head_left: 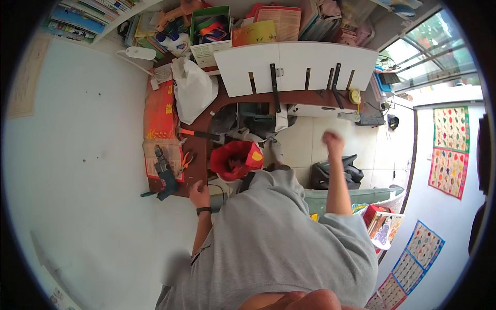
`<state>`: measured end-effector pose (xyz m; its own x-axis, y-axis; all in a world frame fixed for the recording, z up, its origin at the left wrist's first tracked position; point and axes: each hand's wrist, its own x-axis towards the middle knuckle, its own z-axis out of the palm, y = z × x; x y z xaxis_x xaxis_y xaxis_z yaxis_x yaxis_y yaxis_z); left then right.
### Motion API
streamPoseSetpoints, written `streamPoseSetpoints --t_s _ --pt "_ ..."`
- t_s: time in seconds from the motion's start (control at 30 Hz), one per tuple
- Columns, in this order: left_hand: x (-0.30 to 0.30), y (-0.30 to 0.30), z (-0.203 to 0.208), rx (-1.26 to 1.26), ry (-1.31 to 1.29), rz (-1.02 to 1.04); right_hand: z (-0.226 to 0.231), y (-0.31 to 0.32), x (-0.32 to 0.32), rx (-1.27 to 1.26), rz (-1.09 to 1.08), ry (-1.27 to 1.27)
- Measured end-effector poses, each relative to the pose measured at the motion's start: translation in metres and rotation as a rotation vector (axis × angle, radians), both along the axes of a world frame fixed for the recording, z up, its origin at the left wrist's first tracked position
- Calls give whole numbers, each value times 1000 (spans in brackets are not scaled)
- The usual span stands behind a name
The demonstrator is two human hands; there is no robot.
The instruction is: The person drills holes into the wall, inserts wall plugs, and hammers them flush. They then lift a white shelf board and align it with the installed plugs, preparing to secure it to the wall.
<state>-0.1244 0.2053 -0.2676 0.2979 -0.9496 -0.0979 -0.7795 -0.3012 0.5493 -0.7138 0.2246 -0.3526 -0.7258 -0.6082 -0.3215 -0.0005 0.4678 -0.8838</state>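
Note:
My left hand (199, 195) is at the near edge of the brown desk (199, 150), its fingers curled together; whatever they may hold is too small to make out. Just beyond it lie a dark green power drill (165, 175) and orange-handled pliers (185, 163). Farther back is a hammer (199, 134) with an orange and black handle. My right hand (334, 140) is raised over the floor on the right, closed like a fist, its contents hidden. A white board (299, 57) with black metal brackets (274, 85) leans at the back of the desk.
A red bag-like container (219, 157) stands before my body. On the desk sit a white plastic bag (192, 90), a red printed sheet (159, 116) and a yellow tape measure (354, 96). A black bag (338, 173) lies on the tiled floor; a green-edged box (211, 31) stands behind.

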Motion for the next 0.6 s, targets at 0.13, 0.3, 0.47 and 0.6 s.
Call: streamPoseSetpoints --t_s 0.13,0.3,0.47,0.6 --pt "-35 20 13 -2 90 62 180 -184 -45 -213 244 591" --pt "-78 15 33 -87 160 137 233 -296 -78 65 479 141" --pt "-89 30 22 -117 269 211 204 -328 -99 160 582 48" --pt "-95 26 25 -36 328 158 192 -328 -104 94 509 -7"
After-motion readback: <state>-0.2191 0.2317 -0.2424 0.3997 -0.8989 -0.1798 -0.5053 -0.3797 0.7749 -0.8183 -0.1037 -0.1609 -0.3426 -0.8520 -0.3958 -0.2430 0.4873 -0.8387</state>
